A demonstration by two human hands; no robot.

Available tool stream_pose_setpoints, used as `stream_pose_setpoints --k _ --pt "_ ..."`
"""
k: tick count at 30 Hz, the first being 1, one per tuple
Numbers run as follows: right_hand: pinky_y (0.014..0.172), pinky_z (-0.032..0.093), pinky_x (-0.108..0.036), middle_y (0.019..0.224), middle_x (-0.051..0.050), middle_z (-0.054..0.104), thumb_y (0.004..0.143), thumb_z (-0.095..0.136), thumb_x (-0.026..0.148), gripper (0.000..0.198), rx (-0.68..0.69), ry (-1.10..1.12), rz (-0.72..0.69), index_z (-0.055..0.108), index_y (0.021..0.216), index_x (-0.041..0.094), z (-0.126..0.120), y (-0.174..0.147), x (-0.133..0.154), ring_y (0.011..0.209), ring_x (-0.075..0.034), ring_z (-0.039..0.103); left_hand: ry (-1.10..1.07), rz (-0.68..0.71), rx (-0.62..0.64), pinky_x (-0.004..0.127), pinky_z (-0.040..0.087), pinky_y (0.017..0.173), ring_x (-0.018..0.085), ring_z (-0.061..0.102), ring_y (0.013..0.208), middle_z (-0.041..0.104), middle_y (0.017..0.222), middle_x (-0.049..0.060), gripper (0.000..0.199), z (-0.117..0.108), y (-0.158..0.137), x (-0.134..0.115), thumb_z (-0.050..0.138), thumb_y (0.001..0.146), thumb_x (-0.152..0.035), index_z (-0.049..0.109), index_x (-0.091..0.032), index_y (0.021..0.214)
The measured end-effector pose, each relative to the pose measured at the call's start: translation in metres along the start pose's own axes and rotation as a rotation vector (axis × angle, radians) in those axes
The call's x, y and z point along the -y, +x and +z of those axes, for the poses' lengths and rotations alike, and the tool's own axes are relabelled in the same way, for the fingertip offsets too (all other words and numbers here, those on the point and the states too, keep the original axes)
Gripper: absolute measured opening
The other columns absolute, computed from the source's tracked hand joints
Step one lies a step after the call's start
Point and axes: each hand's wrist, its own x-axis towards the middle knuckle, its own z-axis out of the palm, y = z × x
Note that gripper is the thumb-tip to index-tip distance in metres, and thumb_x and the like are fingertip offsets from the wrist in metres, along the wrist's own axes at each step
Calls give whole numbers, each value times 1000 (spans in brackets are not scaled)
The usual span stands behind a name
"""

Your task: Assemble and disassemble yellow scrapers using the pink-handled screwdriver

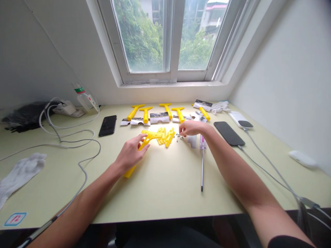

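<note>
My left hand (130, 152) is closed around the handle of a yellow T-shaped scraper (153, 135). Its wide head points away to the right, and the handle end shows below my palm. Loose flat yellow plates (169, 137) lie just right of that head. My right hand (192, 127) reaches down to several small metal screws (182, 138), fingertips drawn together; whatever is between them is hidden. Beneath my right wrist lie thin grey blade-like pieces (192, 141). A screwdriver (202, 167) with a clear purple handle rests alongside, its tip toward me.
Several yellow scrapers (146, 114) stand along the back with printed cards (159, 117). Black phones lie left (108, 125) and right (229, 133). A plastic bottle (86, 100), white cables (77, 144) and a glove (23, 172) occupy the left; a white power bank (240, 120) is far right.
</note>
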Motion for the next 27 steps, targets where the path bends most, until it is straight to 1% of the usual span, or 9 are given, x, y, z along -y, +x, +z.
stream_pose_setpoints --k 5,9,13,16,19,21,25,27 --pt "63 42 -24 93 -2 75 79 61 23 23 -3 13 -31 72 99 25 -4 -4 -1 85 -17 66 -27 -22 9 28 52 66 15 63 70 71 107 2 33 0 1 3 61 90 -41 59 -25 119" --pt "67 43 -24 103 -3 73 80 63 29 24 -87 3 -69 73 101 26 -3 -5 2 88 -18 65 -25 -32 6 28 52 67 15 63 70 71 102 2 33 -1 2 2 61 89 -41 60 -25 118" --pt "67 43 -23 97 -1 73 80 63 29 24 -105 3 -123 75 100 28 5 1 11 84 -16 64 -29 -44 14 27 53 68 15 63 70 71 97 1 34 -2 3 2 62 89 -41 60 -25 119" --pt "66 43 -24 93 -1 74 77 65 28 21 -101 -2 -124 77 96 26 11 6 14 80 -16 64 -37 -35 15 27 53 67 15 63 71 71 101 2 35 -2 3 2 61 89 -42 60 -25 119" --pt "65 43 -24 92 -2 74 76 66 26 20 -104 -12 -116 77 93 24 11 7 12 80 -17 64 -45 -16 9 28 54 67 16 63 72 71 106 3 35 -2 2 2 60 90 -42 59 -25 120" --pt "65 43 -24 93 -3 74 77 66 26 19 -111 -16 -115 77 92 24 9 5 11 81 -17 65 -42 -8 6 29 54 67 16 63 71 71 106 3 34 -2 2 2 59 90 -42 59 -25 119" --pt "66 43 -24 100 -3 73 79 64 27 22 -131 -17 -124 75 99 25 8 3 13 83 -16 65 -32 -6 5 29 54 65 15 63 68 71 99 3 34 -2 2 1 60 89 -43 61 -25 118" --pt "66 43 -24 100 -3 73 79 65 28 21 -122 -16 -127 75 98 25 11 5 15 81 -16 65 -34 -9 8 28 54 66 15 63 67 71 97 2 34 -2 2 1 61 89 -42 61 -25 118"
